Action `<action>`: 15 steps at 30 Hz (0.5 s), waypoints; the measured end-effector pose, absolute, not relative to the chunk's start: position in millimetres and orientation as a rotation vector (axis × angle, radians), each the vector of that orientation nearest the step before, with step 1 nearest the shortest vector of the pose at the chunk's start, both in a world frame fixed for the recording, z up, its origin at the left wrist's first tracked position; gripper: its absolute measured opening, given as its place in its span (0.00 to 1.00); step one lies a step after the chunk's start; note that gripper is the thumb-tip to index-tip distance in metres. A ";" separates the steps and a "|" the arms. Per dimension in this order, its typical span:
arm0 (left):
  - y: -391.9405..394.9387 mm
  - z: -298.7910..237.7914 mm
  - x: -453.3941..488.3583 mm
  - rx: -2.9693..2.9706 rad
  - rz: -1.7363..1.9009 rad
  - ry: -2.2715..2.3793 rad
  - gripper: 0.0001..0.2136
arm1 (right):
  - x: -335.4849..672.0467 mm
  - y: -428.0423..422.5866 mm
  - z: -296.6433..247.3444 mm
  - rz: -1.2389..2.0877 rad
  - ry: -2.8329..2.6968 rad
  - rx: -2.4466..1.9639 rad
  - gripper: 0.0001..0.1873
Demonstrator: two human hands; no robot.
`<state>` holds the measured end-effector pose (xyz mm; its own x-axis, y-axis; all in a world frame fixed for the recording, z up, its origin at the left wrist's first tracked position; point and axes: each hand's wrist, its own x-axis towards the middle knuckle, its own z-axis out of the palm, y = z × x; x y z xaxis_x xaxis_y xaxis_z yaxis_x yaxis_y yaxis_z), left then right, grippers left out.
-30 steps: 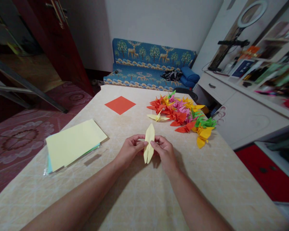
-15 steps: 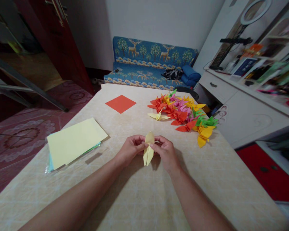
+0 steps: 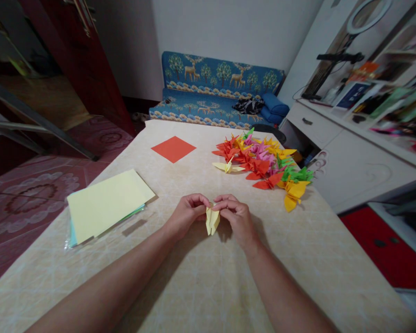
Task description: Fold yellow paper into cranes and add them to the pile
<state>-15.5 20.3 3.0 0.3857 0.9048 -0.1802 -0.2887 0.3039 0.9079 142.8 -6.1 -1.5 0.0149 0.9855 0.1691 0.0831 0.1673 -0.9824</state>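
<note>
Between my hands, a little above the table, is a partly folded piece of pale yellow origami paper (image 3: 212, 223). My left hand (image 3: 190, 212) pinches its upper left side between thumb and fingers. From the right, my right hand (image 3: 237, 216) grips the upper edge, its fingers lying over the top. Two pointed flaps hang down toward me; the upper part is largely hidden by fingers. Beyond my hands lies a finished pale yellow paper crane (image 3: 228, 167) with its wings spread.
Folded paper cranes (image 3: 260, 162) in red, orange, pink and green are heaped at the table's right. A red paper square (image 3: 174, 149) lies farther back. At left is a stack of paper sheets (image 3: 107, 203) on a plastic wrapper. A blue sofa (image 3: 208, 108) stands behind the table (image 3: 201, 286).
The upper flap of the yellow paper, upright before, is now folded down or covered by my fingers. My right fingers have moved over its top edge.
</note>
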 end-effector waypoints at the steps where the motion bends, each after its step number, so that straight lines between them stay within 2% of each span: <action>1: 20.6 2.3 -15.9 0.931 0.917 0.813 0.06 | 142.9 -5.9 -1.7 1.016 -1.347 -1.149 0.12; 15: 21.8 -2.1 -16.9 0.952 0.899 0.844 0.03 | 141.6 -3.8 -0.9 0.951 -1.385 -1.148 0.12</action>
<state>-16.9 21.8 -2.1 0.3816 0.9039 -0.1931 -0.2505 0.3022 0.9197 141.6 -3.8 -0.9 0.0134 0.9738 0.2272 0.1379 0.2232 -0.9650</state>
